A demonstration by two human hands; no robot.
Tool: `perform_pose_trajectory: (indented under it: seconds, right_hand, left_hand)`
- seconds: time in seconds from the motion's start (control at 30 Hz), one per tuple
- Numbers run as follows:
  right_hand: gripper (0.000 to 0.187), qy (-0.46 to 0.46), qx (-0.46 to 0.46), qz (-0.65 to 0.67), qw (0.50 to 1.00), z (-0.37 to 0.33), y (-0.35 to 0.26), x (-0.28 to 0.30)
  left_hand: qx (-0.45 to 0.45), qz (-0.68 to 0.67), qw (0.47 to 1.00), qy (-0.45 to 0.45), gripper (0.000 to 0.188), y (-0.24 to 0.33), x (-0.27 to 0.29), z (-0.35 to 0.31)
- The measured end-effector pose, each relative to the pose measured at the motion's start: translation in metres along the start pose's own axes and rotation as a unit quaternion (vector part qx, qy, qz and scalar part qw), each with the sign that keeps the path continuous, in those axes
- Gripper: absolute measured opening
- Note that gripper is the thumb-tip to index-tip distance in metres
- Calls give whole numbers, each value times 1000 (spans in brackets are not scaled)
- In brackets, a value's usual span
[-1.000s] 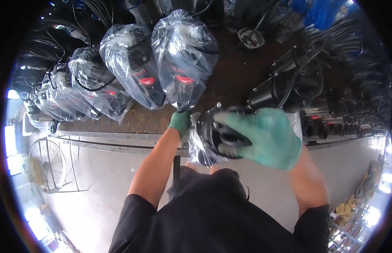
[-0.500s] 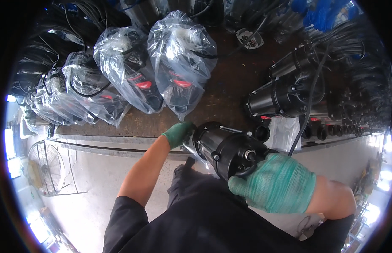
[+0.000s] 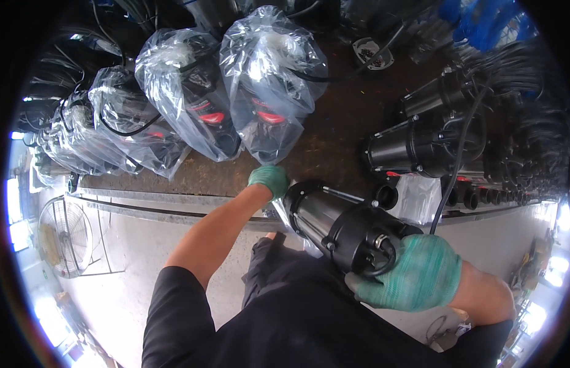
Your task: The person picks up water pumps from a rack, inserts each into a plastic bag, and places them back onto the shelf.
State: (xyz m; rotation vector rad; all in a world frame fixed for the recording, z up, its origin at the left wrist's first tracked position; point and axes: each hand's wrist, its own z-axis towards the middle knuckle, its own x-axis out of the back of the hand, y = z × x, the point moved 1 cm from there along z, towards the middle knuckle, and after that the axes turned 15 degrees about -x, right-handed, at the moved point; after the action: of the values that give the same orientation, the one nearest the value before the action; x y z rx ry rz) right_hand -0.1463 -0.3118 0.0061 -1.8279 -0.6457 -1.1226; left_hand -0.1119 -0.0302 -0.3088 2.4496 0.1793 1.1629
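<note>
One long, dark-brown, flat bench (image 3: 340,153) spans my feed. Over its near edge: tilted, glossy-black, barrel-shaped metal pump (image 3: 331,221), prob. heavy, stiff, slick; I'd support both ends. R green-knit-gloved hand (image 3: 416,273) clasps its R end; L green-knit-gloved hand (image 3: 270,180) by L end, grip hidden, can't tell.

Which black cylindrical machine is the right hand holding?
The black metal cylinder overhanging the brown bench, in the green-gloved right hand; the others sit farther back.
</note>
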Motion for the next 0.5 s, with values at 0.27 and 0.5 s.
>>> perform_pose_trajectory:
  seconds: [0.27,0.5]
  right_hand:
    - [30,14,115,6,993,-15,4,-6]
    - [26,-73,124,-52,988,6,-32,38]
  left_hand:
    - [-32,-30,998,49,49,26,-7,32]
    - [-85,-167,931,314,45,52,56,8]
